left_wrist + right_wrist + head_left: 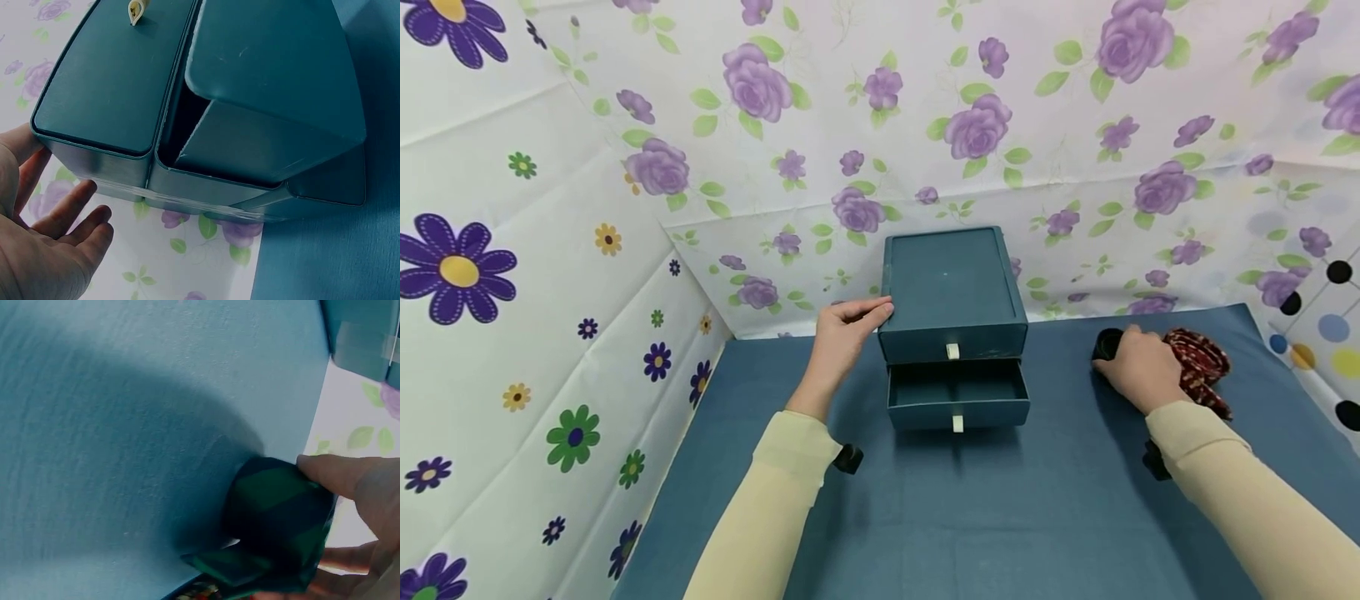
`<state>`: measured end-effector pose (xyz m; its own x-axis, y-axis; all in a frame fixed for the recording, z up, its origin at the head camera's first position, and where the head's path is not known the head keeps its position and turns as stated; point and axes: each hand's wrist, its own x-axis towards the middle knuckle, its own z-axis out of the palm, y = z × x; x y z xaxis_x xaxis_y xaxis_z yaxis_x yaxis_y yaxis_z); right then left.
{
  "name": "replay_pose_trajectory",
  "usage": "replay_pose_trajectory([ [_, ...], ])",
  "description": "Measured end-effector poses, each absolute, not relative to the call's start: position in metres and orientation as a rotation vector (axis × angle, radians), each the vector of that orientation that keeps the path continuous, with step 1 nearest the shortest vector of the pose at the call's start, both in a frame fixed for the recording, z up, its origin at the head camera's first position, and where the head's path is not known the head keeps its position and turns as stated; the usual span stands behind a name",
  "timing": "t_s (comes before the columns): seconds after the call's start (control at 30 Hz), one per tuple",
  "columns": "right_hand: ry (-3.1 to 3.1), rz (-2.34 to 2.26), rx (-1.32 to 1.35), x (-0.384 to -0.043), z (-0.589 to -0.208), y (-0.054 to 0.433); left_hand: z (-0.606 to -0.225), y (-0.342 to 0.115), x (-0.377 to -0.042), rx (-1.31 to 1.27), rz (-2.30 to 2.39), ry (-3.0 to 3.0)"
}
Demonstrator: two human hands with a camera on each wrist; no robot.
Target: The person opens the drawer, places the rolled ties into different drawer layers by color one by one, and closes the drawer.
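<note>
A dark blue-green drawer cabinet point(953, 279) stands at the back of the table. Its upper drawer point(985, 342) is closed, and the drawer point(925, 415) below is pulled out, with nothing visible inside. My left hand point(841, 342) touches the cabinet's upper left edge; in the left wrist view the other fingers extend loosely beside it. To the right, my right hand point(1142, 367) holds a rolled dark necktie point(269, 494), green and navy striped in the right wrist view, on or just above the cloth. A red patterned rolled necktie point(1198, 362) lies right beside that hand.
Blue cloth point(1045, 517) covers the table. Behind it rises a flowered sheet point(820, 167), close to the cabinet's back, and another patterned sheet point(535, 350) hangs along the left. Light pull tabs point(957, 423) stick out from the drawer fronts.
</note>
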<state>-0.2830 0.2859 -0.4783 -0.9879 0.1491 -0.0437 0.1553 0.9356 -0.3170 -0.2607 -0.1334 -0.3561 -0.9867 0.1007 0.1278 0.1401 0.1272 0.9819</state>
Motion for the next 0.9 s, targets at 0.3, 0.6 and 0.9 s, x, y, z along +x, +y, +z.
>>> replay_pose_trajectory([
  [0.3, 3.133, -0.691, 0.052, -0.283, -0.486, 0.294, -0.356, -0.134, -0.262, -0.240, -2.024, -2.350],
  [0.6, 3.049, -0.716, 0.110, -0.281, -0.483, 0.299, -0.369, -0.137, -0.270, -0.248, -2.017, -2.332],
  [0.9, 3.046, -0.794, 0.051, -0.281, -0.484, 0.302, -0.378, -0.137, -0.275, -0.243, -1.982, -2.324],
])
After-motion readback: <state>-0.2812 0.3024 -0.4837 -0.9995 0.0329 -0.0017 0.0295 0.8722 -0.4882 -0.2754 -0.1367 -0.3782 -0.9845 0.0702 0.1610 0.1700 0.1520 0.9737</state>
